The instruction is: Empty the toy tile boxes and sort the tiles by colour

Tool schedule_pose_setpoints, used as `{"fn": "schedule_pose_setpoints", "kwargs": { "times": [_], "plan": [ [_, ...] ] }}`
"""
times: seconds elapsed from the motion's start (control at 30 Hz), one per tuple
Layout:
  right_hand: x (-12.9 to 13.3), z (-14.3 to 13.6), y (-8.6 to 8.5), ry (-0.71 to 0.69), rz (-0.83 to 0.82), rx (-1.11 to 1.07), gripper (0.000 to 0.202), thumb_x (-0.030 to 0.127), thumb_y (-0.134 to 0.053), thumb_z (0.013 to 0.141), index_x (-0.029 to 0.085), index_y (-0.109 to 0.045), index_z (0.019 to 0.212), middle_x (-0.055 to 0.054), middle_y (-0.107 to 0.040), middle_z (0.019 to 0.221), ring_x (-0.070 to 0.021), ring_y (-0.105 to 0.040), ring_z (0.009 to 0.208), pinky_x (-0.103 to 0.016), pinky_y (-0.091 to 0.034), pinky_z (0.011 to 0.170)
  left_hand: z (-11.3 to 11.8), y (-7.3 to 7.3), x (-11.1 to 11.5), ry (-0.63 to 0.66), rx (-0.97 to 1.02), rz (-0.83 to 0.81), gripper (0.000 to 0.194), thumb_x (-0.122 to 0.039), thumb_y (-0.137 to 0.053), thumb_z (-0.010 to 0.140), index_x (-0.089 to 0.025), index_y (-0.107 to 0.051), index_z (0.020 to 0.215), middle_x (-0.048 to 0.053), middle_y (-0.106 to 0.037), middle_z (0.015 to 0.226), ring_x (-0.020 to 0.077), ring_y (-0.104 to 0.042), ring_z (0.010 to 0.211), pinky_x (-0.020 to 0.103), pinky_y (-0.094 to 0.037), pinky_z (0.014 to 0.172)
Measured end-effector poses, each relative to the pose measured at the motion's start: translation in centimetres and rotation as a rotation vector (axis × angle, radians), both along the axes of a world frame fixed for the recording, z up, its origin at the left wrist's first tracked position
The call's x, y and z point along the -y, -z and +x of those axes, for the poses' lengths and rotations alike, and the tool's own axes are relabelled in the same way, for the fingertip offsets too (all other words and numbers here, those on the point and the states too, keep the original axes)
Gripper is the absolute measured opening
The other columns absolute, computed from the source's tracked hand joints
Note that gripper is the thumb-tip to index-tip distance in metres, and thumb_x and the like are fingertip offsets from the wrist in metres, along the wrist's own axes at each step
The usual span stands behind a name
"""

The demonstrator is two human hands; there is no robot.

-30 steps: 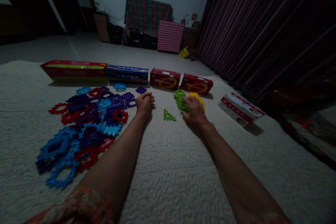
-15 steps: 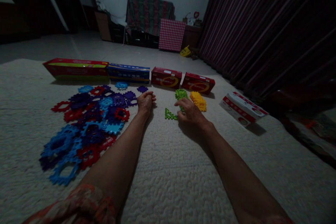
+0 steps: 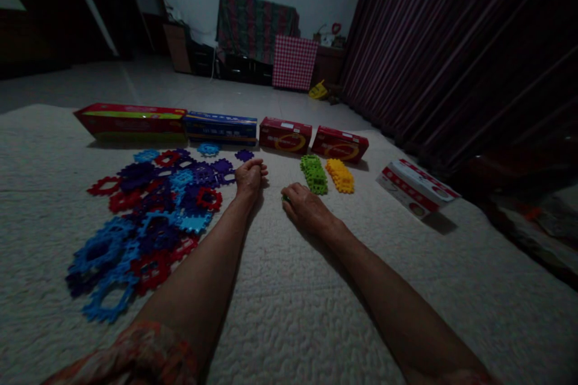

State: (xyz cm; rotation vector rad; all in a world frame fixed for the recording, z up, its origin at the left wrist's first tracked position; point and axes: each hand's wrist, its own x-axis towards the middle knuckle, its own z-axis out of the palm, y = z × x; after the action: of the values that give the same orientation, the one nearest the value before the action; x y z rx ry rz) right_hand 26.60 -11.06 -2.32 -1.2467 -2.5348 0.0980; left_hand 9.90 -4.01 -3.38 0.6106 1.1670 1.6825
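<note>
My right hand is closed over a green triangular plastic piece low on the quilted cover; only a sliver of the piece shows at the fingertips. Behind it lies a stack of green interlocking plastic pieces, with a stack of yellow pieces to the right. My left hand rests on the cover with its fingers curled in; whether anything is inside is hidden. Left of that hand spreads a loose heap of blue, purple and red toothed plastic pieces. One purple piece lies just behind it.
Along the back stand a long red box, a blue box and two red boxes. A white and red box sits at the right. The light quilted cover lies under everything; a dark curtain hangs beyond.
My right hand has moved left and toward me, from beside the green stack onto the green triangular piece, closing over it. The green stack is uncovered now. My left hand has stayed in place.
</note>
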Motion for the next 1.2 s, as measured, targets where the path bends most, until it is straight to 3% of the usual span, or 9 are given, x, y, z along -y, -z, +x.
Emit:
{"fn": "schedule_pose_setpoints", "kwargs": {
  "times": [0.27,0.37,0.57,0.7,0.8,0.93,1.03,1.2],
  "plan": [
    [-1.5,0.8,1.2,-0.034,-0.036,-0.284,0.029,0.006,-0.044,0.089,0.017,-0.063,0.107,-0.01,-0.067,0.104,-0.0207,-0.06,0.098,-0.036,-0.047,0.093,0.0,-0.2,0.2,0.005,-0.019,-0.013,0.026,-0.011,-0.054,0.06,-0.015,-0.065,0.082,0.0,-0.063,0.066,0.0087,-0.056,0.052,0.017,-0.04,0.046],
    [-1.5,1.0,1.4,-0.029,-0.019,-0.286,0.026,0.009,-0.045,0.089,0.017,-0.064,0.104,-0.009,-0.065,0.1,-0.0208,-0.06,0.096,-0.037,-0.048,0.091,0.0,-0.3,0.3,0.007,-0.024,-0.015,0.024,-0.012,-0.056,0.061,-0.015,-0.065,0.083,0.0,-0.063,0.067,0.008,-0.056,0.052,0.016,-0.038,0.046],
    [-1.4,1.6,1.1,-0.045,0.002,-0.254,0.034,0.016,-0.062,0.081,0.017,-0.062,0.115,-0.012,-0.06,0.115,-0.0234,-0.056,0.109,-0.04,-0.047,0.098,0.1,-0.3,0.3,0.005,-0.016,-0.014,0.026,-0.01,-0.052,0.06,-0.014,-0.065,0.082,0.0,-0.062,0.066,0.0075,-0.055,0.051,0.016,-0.038,0.046],
    [-1.3,1.7,1.0,0.003,-0.062,-0.148,0.029,0.015,-0.059,0.084,0.014,-0.064,0.112,-0.012,-0.063,0.108,-0.0227,-0.058,0.105,-0.039,-0.046,0.098,0.1,-0.2,0.2,0.014,-0.015,-0.017,0.025,-0.012,-0.055,0.06,-0.015,-0.064,0.083,0.0,-0.062,0.066,0.008,-0.054,0.05,0.016,-0.038,0.045],
    [-1.2,1.3,0.9,0.006,-0.063,-0.149,0.035,0.01,-0.056,0.082,0.015,-0.062,0.116,-0.012,-0.062,0.11,-0.0221,-0.057,0.106,-0.038,-0.046,0.098,0.1,0.1,0.0,0.019,-0.018,-0.008,0.028,-0.013,-0.055,0.059,-0.016,-0.065,0.084,0.0,-0.062,0.066,0.0083,-0.055,0.05,0.017,-0.04,0.046],
    [-1.4,1.6,0.3,0.013,0.063,-0.227,0.05,0.006,-0.055,0.075,0.016,-0.059,0.123,-0.013,-0.06,0.117,-0.0257,-0.055,0.112,-0.044,-0.046,0.101,-0.1,0.3,-0.1,0.015,-0.042,-0.004,0.027,-0.013,-0.055,0.059,-0.016,-0.066,0.083,0.001,-0.064,0.069,0.0093,-0.057,0.052,0.018,-0.041,0.046],
    [-1.9,3.0,-0.2,0.092,0.214,-0.274,0.058,0.004,-0.052,0.073,0.018,-0.057,0.128,-0.015,-0.057,0.121,-0.0298,-0.052,0.117,-0.05,-0.044,0.104,0.0,0.2,-0.1,0.011,-0.048,-0.02,0.026,-0.012,-0.055,0.059,-0.016,-0.066,0.082,0.001,-0.063,0.069,0.0093,-0.057,0.052,0.018,-0.04,0.046],
    [-2.8,5.7,0.5,0.19,0.299,-0.224,0.063,0.002,-0.051,0.069,0.018,-0.057,0.129,-0.015,-0.056,0.118,-0.0315,-0.05,0.115,-0.051,-0.044,0.103,0.1,-0.2,0.2,0.008,-0.03,-0.035,0.026,-0.01,-0.053,0.06,-0.015,-0.065,0.083,0.001,-0.063,0.067,0.0091,-0.056,0.051,0.017,-0.04,0.045]
  ]
}}
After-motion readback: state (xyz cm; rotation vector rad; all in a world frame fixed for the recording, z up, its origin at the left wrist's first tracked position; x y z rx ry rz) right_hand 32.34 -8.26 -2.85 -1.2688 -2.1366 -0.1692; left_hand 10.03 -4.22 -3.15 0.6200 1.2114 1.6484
